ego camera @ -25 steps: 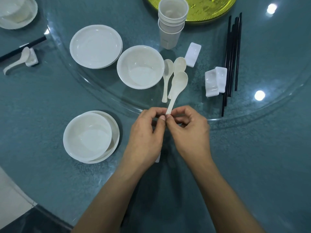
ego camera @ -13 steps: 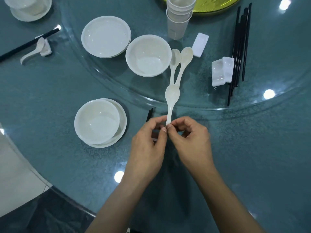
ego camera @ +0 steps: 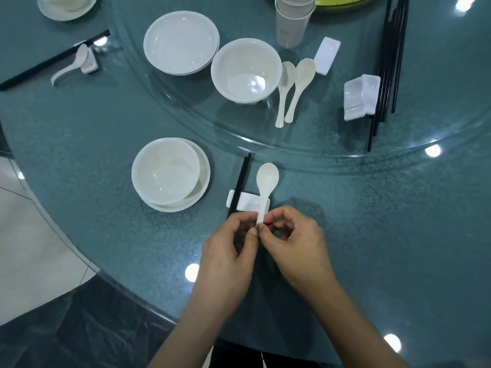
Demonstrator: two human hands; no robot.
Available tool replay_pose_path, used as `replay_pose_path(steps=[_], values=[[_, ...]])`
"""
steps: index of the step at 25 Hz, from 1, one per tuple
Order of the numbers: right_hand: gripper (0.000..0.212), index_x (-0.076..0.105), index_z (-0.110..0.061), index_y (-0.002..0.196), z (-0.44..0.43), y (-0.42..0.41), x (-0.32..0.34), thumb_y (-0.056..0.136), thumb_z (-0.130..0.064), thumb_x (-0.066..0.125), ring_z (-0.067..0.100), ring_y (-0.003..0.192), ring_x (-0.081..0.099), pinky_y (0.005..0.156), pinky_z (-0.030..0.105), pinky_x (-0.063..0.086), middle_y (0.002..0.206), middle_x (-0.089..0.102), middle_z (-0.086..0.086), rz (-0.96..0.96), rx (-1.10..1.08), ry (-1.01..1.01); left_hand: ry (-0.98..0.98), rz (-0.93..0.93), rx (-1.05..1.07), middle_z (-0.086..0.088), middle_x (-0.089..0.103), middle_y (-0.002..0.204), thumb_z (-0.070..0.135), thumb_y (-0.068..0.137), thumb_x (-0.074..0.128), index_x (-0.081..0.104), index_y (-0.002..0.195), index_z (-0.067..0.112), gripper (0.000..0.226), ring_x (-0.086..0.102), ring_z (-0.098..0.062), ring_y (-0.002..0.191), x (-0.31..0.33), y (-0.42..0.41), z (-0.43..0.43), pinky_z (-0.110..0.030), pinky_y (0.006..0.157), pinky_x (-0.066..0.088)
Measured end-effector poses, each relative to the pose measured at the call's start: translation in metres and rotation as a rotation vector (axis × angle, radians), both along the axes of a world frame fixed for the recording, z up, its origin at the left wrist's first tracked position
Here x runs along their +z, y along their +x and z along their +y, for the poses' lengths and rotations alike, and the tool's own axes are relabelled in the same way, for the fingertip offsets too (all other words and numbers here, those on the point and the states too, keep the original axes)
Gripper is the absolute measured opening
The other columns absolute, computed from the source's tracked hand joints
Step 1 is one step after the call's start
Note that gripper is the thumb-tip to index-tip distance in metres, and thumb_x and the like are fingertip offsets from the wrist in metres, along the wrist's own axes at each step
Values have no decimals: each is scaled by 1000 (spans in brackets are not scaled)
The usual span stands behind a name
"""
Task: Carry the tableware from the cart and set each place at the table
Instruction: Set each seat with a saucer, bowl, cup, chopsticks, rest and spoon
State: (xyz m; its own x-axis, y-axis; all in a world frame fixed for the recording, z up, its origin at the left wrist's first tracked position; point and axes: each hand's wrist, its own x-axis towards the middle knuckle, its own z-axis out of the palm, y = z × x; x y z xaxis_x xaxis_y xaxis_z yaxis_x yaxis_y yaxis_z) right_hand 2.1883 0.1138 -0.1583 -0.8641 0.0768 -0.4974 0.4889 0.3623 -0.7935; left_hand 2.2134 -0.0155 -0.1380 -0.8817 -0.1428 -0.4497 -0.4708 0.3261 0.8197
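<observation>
With left grip (ego camera: 225, 251) and right grip (ego camera: 295, 243), pinching handle end of spoon (ego camera: 267, 177); lying across white rest (ego camera: 248, 204) beside chopsticks (ego camera: 241, 180), scoop end pointing away (near bench (ego camera: 398, 235) front edge, right of bowl (ego camera: 164, 176)).

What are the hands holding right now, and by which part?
The spoon, pinched at the very end of its handle by the left hand and the right hand together; its bowl points away from the person.
</observation>
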Motion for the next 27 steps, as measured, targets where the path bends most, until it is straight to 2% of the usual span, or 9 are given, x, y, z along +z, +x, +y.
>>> replay_pose_path(steps=[5,12,19,27], values=[[11,69,-30,80,-6,17,-5,81,-26,79,3,59,61,59,21,47,78,71,-14,-44,39,6,-58,-14,23,19,73,101,15,97,61,70,108,37,26,69,0,95,-4,16,-6,-30,88,56],[10,69,-30,79,-10,30,-8,82,-27,79,1,68,66,64,23,52,76,71,-18,-58,90,47,-151,-13,-11,21,70,104,21,95,63,70,108,36,22,64,6,97,-5,29,-12,-20,87,51],[7,70,-32,81,-11,33,-9,83,-33,76,-4,75,67,72,25,55,79,70,-24,-50,91,81,-181,-33,-5,23,69,108,25,95,63,70,121,31,27,62,12,96,-5,33,-15,-3,82,44],[6,71,-30,81,-5,32,-9,83,-32,76,-3,76,66,73,23,53,78,70,-23,-27,66,93,-208,-2,-11,22,68,105,22,94,65,71,115,31,23,62,7,90,0,34,-12,-5,77,43]])
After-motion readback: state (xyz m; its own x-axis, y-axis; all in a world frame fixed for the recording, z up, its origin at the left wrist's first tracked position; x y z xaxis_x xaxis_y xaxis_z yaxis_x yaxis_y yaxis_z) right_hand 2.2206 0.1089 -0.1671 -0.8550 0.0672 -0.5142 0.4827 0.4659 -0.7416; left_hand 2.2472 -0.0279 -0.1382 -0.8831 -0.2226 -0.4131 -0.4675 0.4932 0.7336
